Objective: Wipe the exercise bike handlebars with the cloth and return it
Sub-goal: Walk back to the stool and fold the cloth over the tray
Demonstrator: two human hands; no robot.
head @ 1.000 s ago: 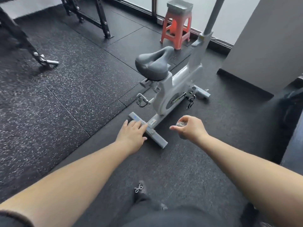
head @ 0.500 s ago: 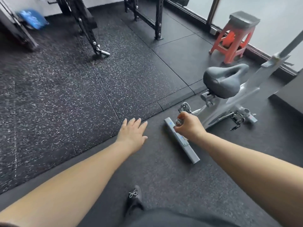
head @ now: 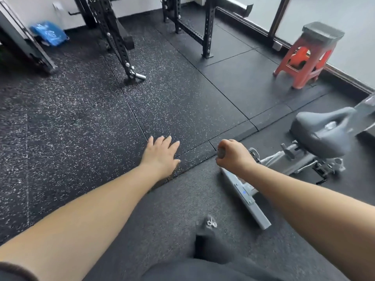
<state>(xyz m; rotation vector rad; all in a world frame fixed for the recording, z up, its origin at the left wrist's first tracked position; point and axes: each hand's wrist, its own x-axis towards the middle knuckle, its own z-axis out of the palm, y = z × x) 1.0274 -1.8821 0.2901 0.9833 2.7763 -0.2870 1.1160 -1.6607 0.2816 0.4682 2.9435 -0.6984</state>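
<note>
The grey exercise bike (head: pixel 288 165) stands at the right edge of the view, with its dark saddle (head: pixel 322 134) and rear floor bar (head: pixel 246 199) showing; its handlebars are out of frame. My right hand (head: pixel 233 154) is closed in a fist around a small grey wad, apparently the cloth (head: pixel 221 153), held in the air beside the bike's rear. My left hand (head: pixel 161 154) is stretched forward over the floor, fingers apart and holding nothing.
Speckled black rubber flooring (head: pixel 81 128). A black rack (head: pixel 113 37) stands at the back left, a second frame (head: pixel 207 27) at centre back. An orange stool (head: pixel 306 57) sits by the window. A blue bag (head: pixel 48 33) lies far left. My shoe (head: pixel 211 224) is below.
My view has swung left, so the bike has slid from centre to the right edge. Both hands keep the same pose, the right one still closed on the wad.
</note>
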